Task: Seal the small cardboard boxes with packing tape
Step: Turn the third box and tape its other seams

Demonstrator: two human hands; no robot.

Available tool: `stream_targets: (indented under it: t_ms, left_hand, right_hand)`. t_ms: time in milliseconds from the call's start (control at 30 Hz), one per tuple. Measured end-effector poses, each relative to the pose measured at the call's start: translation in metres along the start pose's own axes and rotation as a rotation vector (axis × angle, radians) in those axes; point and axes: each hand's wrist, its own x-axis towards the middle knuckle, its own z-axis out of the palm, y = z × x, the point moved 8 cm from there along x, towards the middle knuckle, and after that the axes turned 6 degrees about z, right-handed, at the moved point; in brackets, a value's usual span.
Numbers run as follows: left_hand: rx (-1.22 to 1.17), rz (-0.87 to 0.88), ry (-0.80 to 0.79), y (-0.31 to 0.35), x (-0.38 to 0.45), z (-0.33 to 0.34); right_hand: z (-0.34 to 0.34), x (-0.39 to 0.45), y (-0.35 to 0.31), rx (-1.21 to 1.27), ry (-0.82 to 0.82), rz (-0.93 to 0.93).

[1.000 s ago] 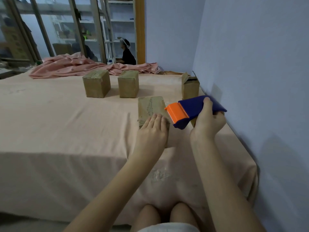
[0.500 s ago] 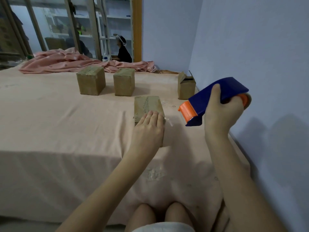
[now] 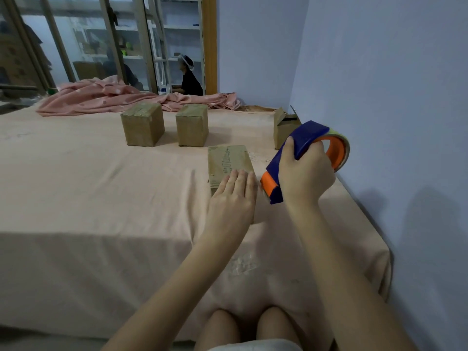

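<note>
A small cardboard box (image 3: 229, 160) stands in front of me on the peach-covered table, a strip of tape along its top. My left hand (image 3: 231, 198) lies flat on its near end, fingers together, pressing down. My right hand (image 3: 305, 173) grips a blue and orange tape dispenser (image 3: 304, 153) just right of the box, orange nose pointing down-left near my left fingertips. Two closed boxes, one on the left (image 3: 142, 124) and one beside it (image 3: 192, 125), stand farther back. A box with raised flaps (image 3: 285, 126) sits by the wall.
A crumpled pink cloth (image 3: 114, 97) lies along the table's far edge. The lilac wall (image 3: 379, 97) runs close along the right side. The table's front edge (image 3: 101, 249) drops off just before my knees. A person sits behind the glass at the back.
My right hand swung the dispenser up and away to the right of the box, then brought its nose back down beside the box's right edge. My left hand stayed on the box.
</note>
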Motion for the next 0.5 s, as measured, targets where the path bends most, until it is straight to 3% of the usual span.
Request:
stream_targets:
  t_ms: [100,233,333,500]
  left_hand:
    - [0.021,0.017,-0.011,0.004,0.000,-0.001]
    - [-0.010,-0.060,-0.002,0.005,-0.009,-0.004]
    - [-0.023,-0.062,0.014,0.002,-0.008,-0.003]
    - [-0.035,-0.078,-0.039,-0.003,0.002,0.001]
  right_hand:
    - [0.007,0.001,-0.007,-0.040,0.027,-0.041]
    - [0.026,-0.015,0.020,-0.184,-0.091,-0.090]
    - [0.021,-0.024,0.055,-0.138,-0.077,0.008]
    - [-0.009,0.002,0.034,0.106,0.061,-0.090]
